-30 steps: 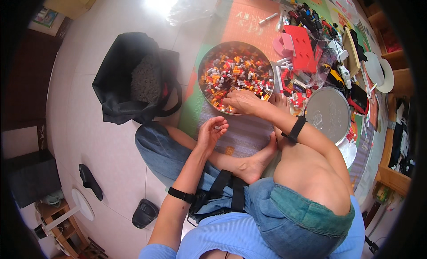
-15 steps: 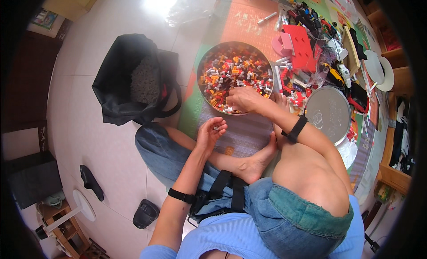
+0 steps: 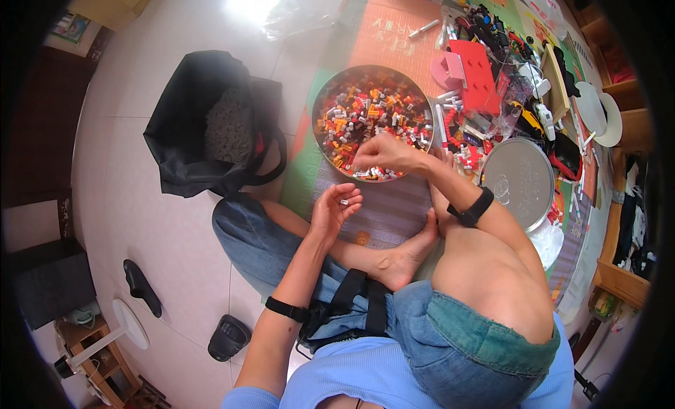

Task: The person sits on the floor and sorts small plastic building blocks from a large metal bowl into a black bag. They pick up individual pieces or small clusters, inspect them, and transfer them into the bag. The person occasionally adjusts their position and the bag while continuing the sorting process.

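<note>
You sit on a patterned foam mat, orange, green and purple in places, laid over a pale tiled floor. Before you stands a round metal tin, heaped with small building pieces in orange, red, white and grey. Your left hand is palm up just outside the near rim, fingers loosely curled around 1 small white piece. Your right hand is over the near part of the tin, fingers bent and drawn together; you cannot tell from here whether they pinch anything.

To your right on the mat lie a round metal lid, a red studded plate, a pink piece and a crowded spread of toys and parts. Beyond them, wooden shelving lines the room's edge. To your left, a black bag sits open on the floor with grey material inside. Nearer you on that side are 2 dark slippers, apart from each other, and a stand with a pale disc.
</note>
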Tool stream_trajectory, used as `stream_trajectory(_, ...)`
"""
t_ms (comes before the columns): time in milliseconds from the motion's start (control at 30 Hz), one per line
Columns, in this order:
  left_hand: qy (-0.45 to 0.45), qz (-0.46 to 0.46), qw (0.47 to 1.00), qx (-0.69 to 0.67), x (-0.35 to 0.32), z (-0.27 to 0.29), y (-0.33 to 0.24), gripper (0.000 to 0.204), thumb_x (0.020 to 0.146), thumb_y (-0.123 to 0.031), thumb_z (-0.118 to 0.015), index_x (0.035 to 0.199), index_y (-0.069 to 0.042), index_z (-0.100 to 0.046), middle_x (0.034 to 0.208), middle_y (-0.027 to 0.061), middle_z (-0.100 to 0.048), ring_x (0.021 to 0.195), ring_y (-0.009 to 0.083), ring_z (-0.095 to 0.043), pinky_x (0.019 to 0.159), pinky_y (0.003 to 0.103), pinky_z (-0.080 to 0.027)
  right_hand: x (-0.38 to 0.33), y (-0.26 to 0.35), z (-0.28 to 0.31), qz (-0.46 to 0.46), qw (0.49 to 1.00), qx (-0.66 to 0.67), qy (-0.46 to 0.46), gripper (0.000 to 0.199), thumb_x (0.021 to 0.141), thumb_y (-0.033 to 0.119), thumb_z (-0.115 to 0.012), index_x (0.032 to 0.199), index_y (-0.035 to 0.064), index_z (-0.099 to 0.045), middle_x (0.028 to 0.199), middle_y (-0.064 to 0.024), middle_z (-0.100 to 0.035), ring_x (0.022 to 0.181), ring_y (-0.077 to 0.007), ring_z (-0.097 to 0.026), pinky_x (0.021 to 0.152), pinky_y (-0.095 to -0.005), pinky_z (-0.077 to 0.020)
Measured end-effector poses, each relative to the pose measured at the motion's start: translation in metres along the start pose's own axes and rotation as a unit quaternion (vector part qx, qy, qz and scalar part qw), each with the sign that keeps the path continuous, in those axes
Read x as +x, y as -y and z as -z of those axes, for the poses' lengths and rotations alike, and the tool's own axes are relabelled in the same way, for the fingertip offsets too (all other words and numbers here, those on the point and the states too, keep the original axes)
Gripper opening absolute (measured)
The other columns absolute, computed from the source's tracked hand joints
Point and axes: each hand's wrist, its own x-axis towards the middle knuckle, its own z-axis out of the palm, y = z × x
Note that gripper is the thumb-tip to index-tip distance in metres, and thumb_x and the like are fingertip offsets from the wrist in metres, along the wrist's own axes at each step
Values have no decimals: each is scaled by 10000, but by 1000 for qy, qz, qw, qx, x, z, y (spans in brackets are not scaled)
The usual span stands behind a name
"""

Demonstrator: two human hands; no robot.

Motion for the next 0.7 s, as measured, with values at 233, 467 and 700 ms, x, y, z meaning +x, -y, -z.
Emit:
stream_trajectory(233,-22,-2,1000,-7,3,3,3,276,903,-229,-412,990,2,-536,941,113,-593,854,196,-601,749,288,-518,9,-11,-14,34,930,-364,-33,180,699,231,-635,817,97,-654,791,-78,-612,768,-255,-597,649,-378,-482)
stream_trajectory(467,-38,-4,999,-5,2,5,5,259,894,-219,-429,972,4,-534,909,110,-595,815,185,-605,721,276,-525,8,-17,-11,195,861,-466,56,225,697,168,-617,920,163,-590,913,-47,-502,901,-226,-495,717,-349,-450)
stream_trajectory(700,-31,-8,999,0,2,2,5,266,891,-230,-434,971,3,-534,901,105,-593,825,188,-601,730,284,-519,16,-30,-12,270,801,-531,55,102,758,210,-544,835,165,-594,803,-23,-569,812,-210,-563,655,-344,-471)
